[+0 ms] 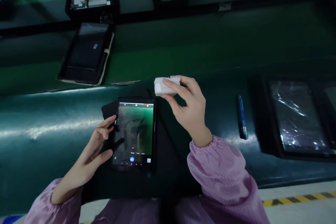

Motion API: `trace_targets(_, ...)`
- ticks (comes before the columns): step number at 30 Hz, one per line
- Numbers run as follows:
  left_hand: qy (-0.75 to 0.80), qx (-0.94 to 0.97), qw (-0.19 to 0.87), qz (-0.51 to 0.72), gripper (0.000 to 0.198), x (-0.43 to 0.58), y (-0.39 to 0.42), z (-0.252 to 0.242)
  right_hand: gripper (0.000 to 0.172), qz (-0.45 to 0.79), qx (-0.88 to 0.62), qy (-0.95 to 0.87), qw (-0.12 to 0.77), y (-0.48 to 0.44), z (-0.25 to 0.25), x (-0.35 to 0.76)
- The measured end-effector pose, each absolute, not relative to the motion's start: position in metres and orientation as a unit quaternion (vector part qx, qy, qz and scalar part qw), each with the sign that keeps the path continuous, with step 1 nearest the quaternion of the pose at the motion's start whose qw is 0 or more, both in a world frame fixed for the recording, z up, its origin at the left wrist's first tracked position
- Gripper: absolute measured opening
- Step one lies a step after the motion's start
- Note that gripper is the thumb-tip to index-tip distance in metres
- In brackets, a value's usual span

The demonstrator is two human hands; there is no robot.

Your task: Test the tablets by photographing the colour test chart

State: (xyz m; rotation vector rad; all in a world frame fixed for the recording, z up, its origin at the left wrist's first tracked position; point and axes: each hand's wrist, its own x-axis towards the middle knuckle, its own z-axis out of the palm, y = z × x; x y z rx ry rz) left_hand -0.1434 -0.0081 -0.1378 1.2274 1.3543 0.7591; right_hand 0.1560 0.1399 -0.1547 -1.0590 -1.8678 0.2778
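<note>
My right hand (190,101) pinches a small white block (160,86), perhaps a foam pad or folded cloth, between thumb and fingers. It is above the bench, just past the upper right corner of a black tablet (135,133). The tablet's screen is lit with a camera view and a blue round button near the bottom. At its left edge, my left hand (98,143) grips the side, with the thumb low and the fingers higher up. A flat black piece (109,109) shows from behind the tablet's upper left corner.
A blue pen (242,117) lies right of my right hand. Farther right is a black tray (275,136) holding a plastic-wrapped panel. Another tablet in a black holder (86,50) sits upper left. Along the back rail stand opened devices (91,0) in black holders.
</note>
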Motion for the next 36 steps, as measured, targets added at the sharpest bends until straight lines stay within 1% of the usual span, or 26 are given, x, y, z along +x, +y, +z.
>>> trace_targets(1, 0.574, 0.511, 0.552, 0.323, 0.007, -0.141, -0.007, -0.137, 0.043, 0.112, -0.428, -0.765, 0.469, 0.14, -0.155, 0.156)
trace_targets(2, 0.576, 0.508, 0.553, 0.321, 0.005, -0.14, -0.007, -0.136, 0.043, 0.109, -0.425, -0.767, 0.469, 0.14, -0.156, 0.155)
trace_targets(8, 0.583, 0.502, 0.553, 0.321, 0.016, -0.137, -0.004, -0.135, 0.044, 0.088, -0.426, -0.769, 0.468, 0.142, -0.157, 0.154)
trace_targets(19, 0.567, 0.516, 0.547, 0.337, 0.026, -0.139, -0.003, -0.138, 0.041, 0.088, -0.433, -0.772, 0.458, 0.143, -0.162, 0.154)
trace_targets(22, 0.569, 0.535, 0.525, 0.338, 0.024, -0.142, -0.004, -0.141, 0.039, 0.092, -0.431, -0.77, 0.462, 0.143, -0.161, 0.153)
trace_targets(27, 0.557, 0.595, 0.474, 0.333, 0.02, -0.142, -0.005, -0.147, 0.04, 0.094, -0.401, -0.764, 0.497, 0.141, -0.159, 0.15)
trace_targets(32, 0.567, 0.595, 0.425, 0.38, 0.023, -0.133, -0.008, -0.151, 0.044, 0.122, -0.381, -0.775, 0.489, 0.137, -0.161, 0.146)
trace_targets(36, 0.575, 0.604, 0.404, 0.377, 0.022, -0.129, -0.012, -0.152, 0.044, 0.129, -0.375, -0.778, 0.487, 0.135, -0.162, 0.145)
